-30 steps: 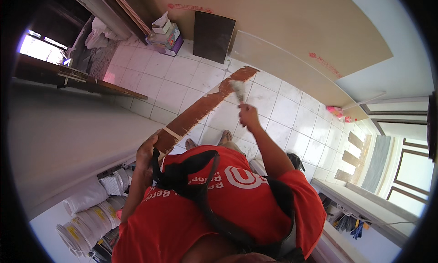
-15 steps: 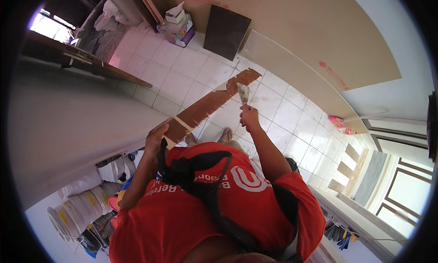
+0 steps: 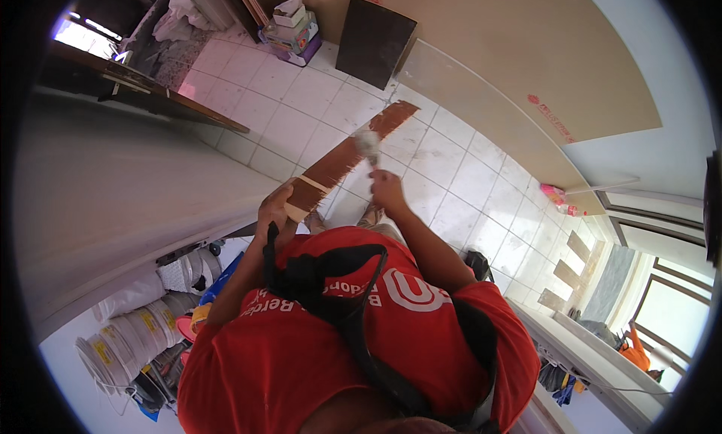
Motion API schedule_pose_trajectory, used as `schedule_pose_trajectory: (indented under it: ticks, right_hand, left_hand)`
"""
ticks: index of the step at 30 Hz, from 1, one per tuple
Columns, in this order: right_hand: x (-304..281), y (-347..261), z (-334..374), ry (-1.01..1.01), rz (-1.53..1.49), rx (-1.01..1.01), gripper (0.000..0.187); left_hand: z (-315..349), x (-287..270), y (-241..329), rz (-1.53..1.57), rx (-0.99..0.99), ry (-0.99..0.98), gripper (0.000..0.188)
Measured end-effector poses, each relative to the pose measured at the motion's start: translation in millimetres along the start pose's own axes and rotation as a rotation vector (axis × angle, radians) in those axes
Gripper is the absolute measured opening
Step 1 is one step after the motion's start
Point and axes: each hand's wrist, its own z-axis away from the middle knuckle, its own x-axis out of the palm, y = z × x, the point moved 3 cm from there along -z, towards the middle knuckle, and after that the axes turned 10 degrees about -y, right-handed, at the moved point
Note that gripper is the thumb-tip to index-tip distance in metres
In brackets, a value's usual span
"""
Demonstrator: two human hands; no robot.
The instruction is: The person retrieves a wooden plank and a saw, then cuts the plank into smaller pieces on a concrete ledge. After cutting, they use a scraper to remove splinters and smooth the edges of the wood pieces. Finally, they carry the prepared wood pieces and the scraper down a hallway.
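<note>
A long reddish-brown wooden board (image 3: 331,165) with a ragged, splintered edge slants away from me above the tiled floor. Its near end is in my left hand (image 3: 275,210), whose fingers are closed round it beside a pale strip (image 3: 313,183) that crosses the board. My right hand (image 3: 388,193) grips the handle of a putty knife (image 3: 368,144). The knife's blade, smeared by motion, lies over the middle of the board; whether it touches the wood I cannot tell. My feet partly show below the board.
Ahead, a tissue box (image 3: 289,14) sits on a storage box, beside a dark panel (image 3: 374,43) leaning against large tan sheets (image 3: 519,50). A grey surface (image 3: 143,178) runs along my left. White rolls (image 3: 124,344) stand lower left; a pink packet (image 3: 553,193) lies right.
My right hand and the putty knife have moved left, toward the board's middle. The board and my left hand have shifted slightly forward. Something orange now shows at the far right.
</note>
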Motion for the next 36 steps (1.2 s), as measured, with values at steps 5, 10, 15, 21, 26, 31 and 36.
schedule_pose_trajectory:
  ticks: [5, 10, 15, 21, 26, 31, 36]
  right_hand:
    - [22.4, -8.9, 21.4, -0.141, 0.069, 0.105, 0.039]
    - [-18.3, 28.7, -11.0, 0.112, -0.047, 0.116, 0.043]
    - [4.6, 2.7, 13.2, -0.070, 0.206, 0.015, 0.042]
    - [-33.9, 30.7, -16.6, 0.127, -0.081, 0.227, 0.042]
    - [57.1, -26.3, 23.2, -0.323, 0.306, -0.131, 0.040]
    - [-25.2, 16.4, 5.1, 0.207, 0.608, -0.140, 0.033]
    - [14.1, -66.3, 84.7, -0.054, 0.596, -0.538, 0.027]
  left_hand:
    - [-6.3, -37.2, -11.9, -0.507, 0.163, -0.020, 0.042]
    - [-1.0, 12.6, 2.9, -0.080, -0.035, 0.060, 0.044]
    - [-2.7, -6.5, -8.4, -0.054, -0.029, 0.028, 0.046]
    - [-9.8, -14.5, -5.8, -0.199, -0.031, 0.019, 0.047]
    - [-11.4, -58.0, -11.6, -0.171, -0.034, 0.052, 0.044]
    - [-7.7, -25.4, -19.6, 0.051, -0.041, 0.068, 0.042]
    - [-16.9, -31.6, -6.2, -0.177, 0.018, 0.196, 0.042]
